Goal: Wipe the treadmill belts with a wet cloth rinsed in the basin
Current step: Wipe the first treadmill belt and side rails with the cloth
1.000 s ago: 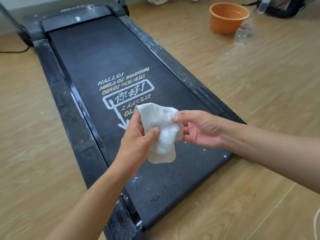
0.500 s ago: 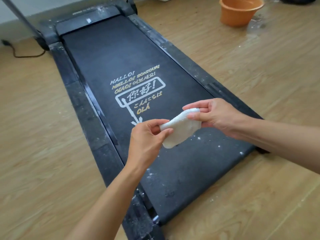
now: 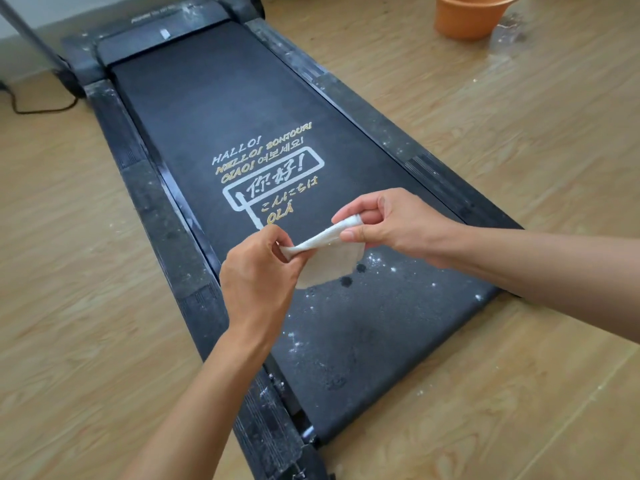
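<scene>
Logged this one quick: I had both hands on the cloth [image 3: 329,263], holding it up over the treadmill belt [image 3: 225,109]; I could not tell whether its hanging part touched the belt. My left hand [image 3: 258,271] pinched one end between thumb and curled fingers. My right hand [image 3: 391,226] pinched the other end between thumb and fingertips. The cloth's top edge ran taut from hand to hand, and the rest sagged below in a rounded flap. Just beyond the hands sat the printed greetings [image 3: 273,178], white and gold on the black belt. Just below the cloth, toward my right hand, were two dark wet spots [image 3: 346,280] and scattered white specks [image 3: 375,261]. The dusty left side rail [image 3: 156,216] passed beneath my left forearm. The orange basin [image 3: 467,19] stood well beyond my right hand on the wooden floor [image 3: 519,133], beside a wet patch [image 3: 509,26]. A black cable [image 3: 38,109] lay far off beyond my left hand.
</scene>
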`<state>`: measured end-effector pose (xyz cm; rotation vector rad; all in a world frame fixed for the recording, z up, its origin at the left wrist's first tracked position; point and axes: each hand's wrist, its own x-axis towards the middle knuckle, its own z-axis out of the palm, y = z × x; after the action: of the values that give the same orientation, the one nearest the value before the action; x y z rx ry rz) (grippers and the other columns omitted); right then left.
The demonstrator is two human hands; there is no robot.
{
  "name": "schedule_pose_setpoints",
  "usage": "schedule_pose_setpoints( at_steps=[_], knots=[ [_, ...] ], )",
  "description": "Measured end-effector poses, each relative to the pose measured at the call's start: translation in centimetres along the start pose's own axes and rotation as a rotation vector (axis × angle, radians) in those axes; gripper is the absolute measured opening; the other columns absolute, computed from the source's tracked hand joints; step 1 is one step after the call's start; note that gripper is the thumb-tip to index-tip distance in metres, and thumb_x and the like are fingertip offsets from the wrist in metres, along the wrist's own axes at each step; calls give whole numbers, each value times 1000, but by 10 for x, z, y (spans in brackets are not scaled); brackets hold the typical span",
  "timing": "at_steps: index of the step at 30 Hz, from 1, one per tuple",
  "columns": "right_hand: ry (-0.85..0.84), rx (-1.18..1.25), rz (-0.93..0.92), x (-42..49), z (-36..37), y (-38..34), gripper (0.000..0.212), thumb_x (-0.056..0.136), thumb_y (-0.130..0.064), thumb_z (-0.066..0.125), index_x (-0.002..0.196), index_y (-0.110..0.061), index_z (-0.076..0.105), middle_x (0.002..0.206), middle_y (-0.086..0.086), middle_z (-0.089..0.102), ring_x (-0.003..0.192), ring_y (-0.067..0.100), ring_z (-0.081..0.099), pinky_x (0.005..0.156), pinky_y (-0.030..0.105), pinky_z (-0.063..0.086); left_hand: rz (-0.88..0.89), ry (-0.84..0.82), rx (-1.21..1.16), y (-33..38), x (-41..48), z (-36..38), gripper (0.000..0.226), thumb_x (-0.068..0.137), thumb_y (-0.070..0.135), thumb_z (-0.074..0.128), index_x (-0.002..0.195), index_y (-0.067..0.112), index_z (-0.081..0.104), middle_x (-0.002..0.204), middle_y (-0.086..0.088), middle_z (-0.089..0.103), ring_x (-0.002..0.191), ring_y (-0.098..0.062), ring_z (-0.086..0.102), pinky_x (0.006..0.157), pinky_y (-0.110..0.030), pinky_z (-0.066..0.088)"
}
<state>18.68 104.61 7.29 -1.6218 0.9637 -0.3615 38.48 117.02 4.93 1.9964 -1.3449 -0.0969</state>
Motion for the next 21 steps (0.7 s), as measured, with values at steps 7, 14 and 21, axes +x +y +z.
schedule_pose_setpoints(
  at_steps=[7, 14, 21],
  knots=[
    [-18, -134, 32, 0, 5, 1, 21, 79, -15, 92, 95, -23, 81, 76, 4, 67, 71, 13, 56, 69, 33, 44, 14, -482, -456, -12, 7, -7, 40, 89, 7, 78, 68, 6, 44, 104, 12, 77, 93, -5, 67, 77, -27, 49],
    [-176, -39, 70, -1, -2, -4, 15, 98, -19, 74, 107, -6, 69, 99, 5, 78, 84, 9, 70, 80, 24, 59, -262, -654, -885, -38, 4, 5, 26, 94, 28, 73, 88, 22, 49, 77, -15, 41, 73, -29, 35, 66, -41, 27],
    [-65, -430, -115, 30, 23, -9, 10, 93, -19, 76, 91, -29, 74, 90, -10, 78, 85, 10, 74, 80, 30, 56, -36, -375, -471, -72, 2, 3, 23, 95, 7, 73, 109, 23, 81, 98, 14, 79, 86, -7, 71, 82, -32, 56]
  ],
)
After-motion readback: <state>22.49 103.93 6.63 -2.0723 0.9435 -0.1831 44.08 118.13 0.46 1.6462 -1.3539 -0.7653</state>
